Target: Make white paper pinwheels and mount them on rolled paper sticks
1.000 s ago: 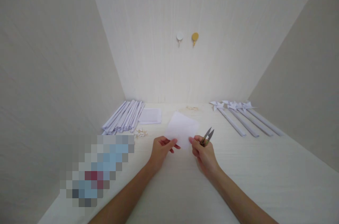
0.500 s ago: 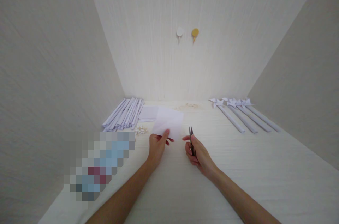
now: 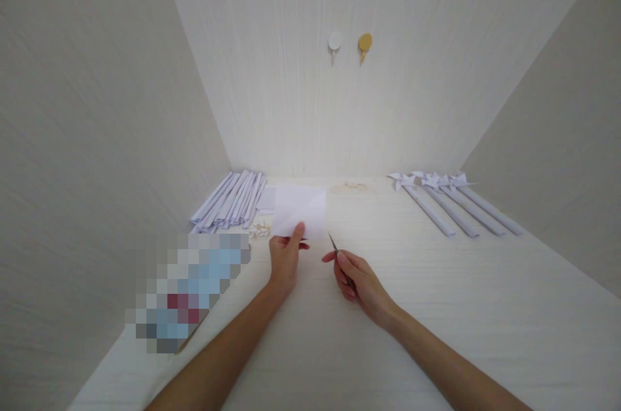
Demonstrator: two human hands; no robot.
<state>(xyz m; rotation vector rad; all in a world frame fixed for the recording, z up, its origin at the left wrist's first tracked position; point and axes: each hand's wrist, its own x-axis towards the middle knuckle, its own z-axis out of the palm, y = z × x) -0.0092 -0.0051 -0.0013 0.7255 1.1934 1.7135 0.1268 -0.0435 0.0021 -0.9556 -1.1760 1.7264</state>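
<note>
My left hand [image 3: 284,255] pinches the lower edge of a white square sheet of paper [image 3: 299,209] and holds it up above the table. My right hand [image 3: 356,278] is closed round small metal snips [image 3: 334,246], whose blades point up and left toward the paper's lower right corner. A short gap lies between the blades and the sheet. Both forearms reach in from the bottom of the view.
A bundle of rolled white paper sticks [image 3: 228,200] lies at the back left, with more white sheets [image 3: 266,199] and small pale bits [image 3: 259,228] beside it. Several finished paper pinwheels [image 3: 449,200] lie at the back right. A blurred patch [image 3: 187,291] covers the table's left. Two hooks [image 3: 349,43] hang on the wall.
My right hand let go of the paper and turned the snips so their blades point toward it. My left hand moved the sheet left and away.
</note>
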